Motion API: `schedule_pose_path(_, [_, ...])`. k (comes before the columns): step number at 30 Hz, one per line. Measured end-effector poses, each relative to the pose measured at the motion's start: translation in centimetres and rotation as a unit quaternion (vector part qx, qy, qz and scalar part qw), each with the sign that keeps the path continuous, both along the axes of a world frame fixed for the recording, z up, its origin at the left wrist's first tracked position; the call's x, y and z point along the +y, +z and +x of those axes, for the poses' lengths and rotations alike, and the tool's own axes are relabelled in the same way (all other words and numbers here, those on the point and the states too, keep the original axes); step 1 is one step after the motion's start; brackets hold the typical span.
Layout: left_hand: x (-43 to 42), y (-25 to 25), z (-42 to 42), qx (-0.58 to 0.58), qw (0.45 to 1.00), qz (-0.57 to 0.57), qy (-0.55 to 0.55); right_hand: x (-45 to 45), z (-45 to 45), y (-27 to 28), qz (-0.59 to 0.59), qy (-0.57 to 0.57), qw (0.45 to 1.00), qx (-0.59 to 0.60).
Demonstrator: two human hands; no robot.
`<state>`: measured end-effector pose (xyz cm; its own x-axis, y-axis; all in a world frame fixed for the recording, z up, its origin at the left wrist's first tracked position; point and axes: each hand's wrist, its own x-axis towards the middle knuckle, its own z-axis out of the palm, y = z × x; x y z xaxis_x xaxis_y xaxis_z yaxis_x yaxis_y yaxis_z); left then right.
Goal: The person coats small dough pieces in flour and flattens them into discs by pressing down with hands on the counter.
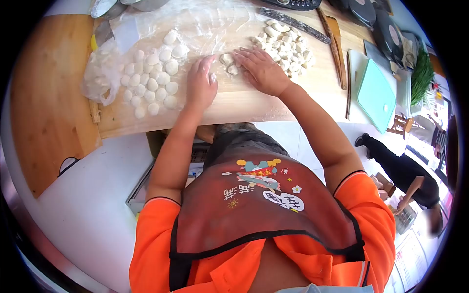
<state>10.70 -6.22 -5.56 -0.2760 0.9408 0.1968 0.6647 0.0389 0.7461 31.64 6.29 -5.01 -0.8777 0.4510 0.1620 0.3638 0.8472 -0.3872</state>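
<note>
Dough this soft asks for flat fingers and light, even pressure, so the small lumps (pixel 226 59) aren't dented or pushed into the round pieces (pixel 171 67) at nine o'clock from them or the bigger pile (pixel 285 64) between two and three. The hands are apart, neither clamped: the left hand (pixel 199 83) rests open at eight o'clock of the lumps, the right hand (pixel 267 73) palm down at three with fingers against them, though I can't tell what that palm hides. Both forearms reach over the board's (pixel 229 105) six-o'clock edge, the right slanting toward eleven.
</note>
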Motion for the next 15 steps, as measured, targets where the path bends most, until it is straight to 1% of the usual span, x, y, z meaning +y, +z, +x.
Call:
schedule_pose_path(1, [0.8, 0.1, -0.2, -0.005, 1.000, -0.011, -0.020, 0.0, 0.0, 0.0, -0.002, -0.009, 1.000, 0.016])
schedule_pose_path(4, [2.4, -0.3, -0.4, -0.045, 0.996, -0.031, 0.069, 0.1, -1.9, 1.1, -0.028, -0.060, 0.997, 0.047])
schedule_pose_path(5, [2.4, -0.5, -0.7, -0.089, 0.991, -0.040, 0.086, -0.1, -2.8, 1.4, -0.040, -0.083, 0.994, 0.054])
schedule_pose_path(8, [1.9, -1.2, -1.4, -0.221, 0.966, -0.066, 0.118, 0.4, -5.4, 0.0, 0.053, -0.035, 0.998, -0.001])
schedule_pose_path(10, [1.4, -1.1, -1.6, -0.307, 0.940, -0.078, 0.123, 0.6, -6.0, 0.2, 0.054, -0.042, 0.997, -0.020])
schedule_pose_path(11, [1.0, -1.0, -1.6, -0.393, 0.908, -0.082, 0.117, 0.6, -6.3, 0.3, 0.053, -0.044, 0.997, -0.030])
schedule_pose_path(12, [0.7, -0.4, -1.4, -0.477, 0.868, -0.084, 0.110, 0.4, -6.3, 0.8, -0.006, -0.062, 0.998, 0.020])
schedule_pose_path(14, [0.3, 0.8, -1.5, -0.627, 0.767, -0.100, 0.094, -0.7, -6.1, 1.8, -0.126, -0.090, 0.981, 0.117])
schedule_pose_path(15, [0.1, 1.6, -1.5, -0.694, 0.706, -0.118, 0.082, -1.3, -6.1, 2.3, -0.157, -0.086, 0.975, 0.129])
